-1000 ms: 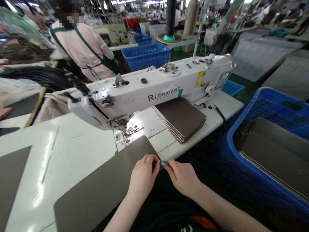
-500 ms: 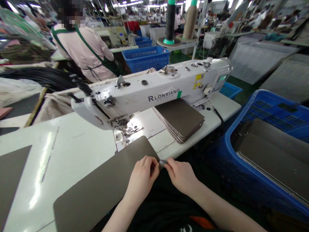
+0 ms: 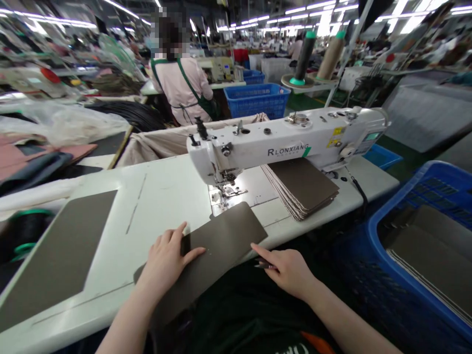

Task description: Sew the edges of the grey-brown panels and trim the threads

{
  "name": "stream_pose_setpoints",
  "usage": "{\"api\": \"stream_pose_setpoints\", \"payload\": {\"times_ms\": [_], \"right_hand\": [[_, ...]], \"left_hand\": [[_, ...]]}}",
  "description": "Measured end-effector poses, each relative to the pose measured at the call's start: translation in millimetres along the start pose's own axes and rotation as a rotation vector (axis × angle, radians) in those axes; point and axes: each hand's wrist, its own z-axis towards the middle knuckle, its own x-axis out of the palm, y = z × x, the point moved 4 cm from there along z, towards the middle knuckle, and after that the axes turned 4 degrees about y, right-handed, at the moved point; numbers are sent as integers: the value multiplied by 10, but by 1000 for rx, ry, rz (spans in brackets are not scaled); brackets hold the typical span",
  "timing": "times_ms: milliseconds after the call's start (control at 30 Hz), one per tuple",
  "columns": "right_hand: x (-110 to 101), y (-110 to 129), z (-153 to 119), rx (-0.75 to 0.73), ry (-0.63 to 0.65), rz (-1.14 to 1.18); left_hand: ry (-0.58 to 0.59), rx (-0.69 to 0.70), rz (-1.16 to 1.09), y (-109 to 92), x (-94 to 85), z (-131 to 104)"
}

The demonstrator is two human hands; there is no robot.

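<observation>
A grey-brown panel [image 3: 228,238] with rounded corners lies aslant at the table's front edge, its lower end hanging toward my lap. My left hand [image 3: 165,258] rests over its left part, fingers spread and thumb flat on the surface. My right hand [image 3: 289,270] is at the panel's right edge, index finger stretched onto it. The other fingers curl around small pointed thread snips [image 3: 264,265], mostly hidden in the palm. Just beyond the panel are the needle and presser foot of a white sewing machine [image 3: 287,147].
A stack of similar panels [image 3: 304,187] sits under the machine arm. Another panel [image 3: 70,250] lies at the left on the white table [image 3: 158,196]. A blue basket [image 3: 372,231] holding panels stands at the right. Beyond the machine, a person [image 3: 180,88] faces away.
My hands have moved apart: the left slid left and spread over the panel, while the right came off the small grey piece pinched at the edge. The view has swung left.
</observation>
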Motion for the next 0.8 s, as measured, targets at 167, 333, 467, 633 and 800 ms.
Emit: {"api": "stream_pose_setpoints", "payload": {"times_ms": [167, 333, 467, 633, 800], "right_hand": [[386, -183, -37, -90, 71, -240], [596, -313, -30, -158, 6, -207], [612, -188, -44, -165, -78, -124], [613, -97, -67, -125, -108, -90], [516, -138, -125, -163, -132, -52]], "left_hand": [[83, 42, -155, 3, -162, -190], [-35, -49, -123, -138, -152, -410], [-70, -149, -124, -388, -12, -475], [-2, -199, -297, -437, 58, -491], [-1, -117, -495, -130, -256, -592]]}}
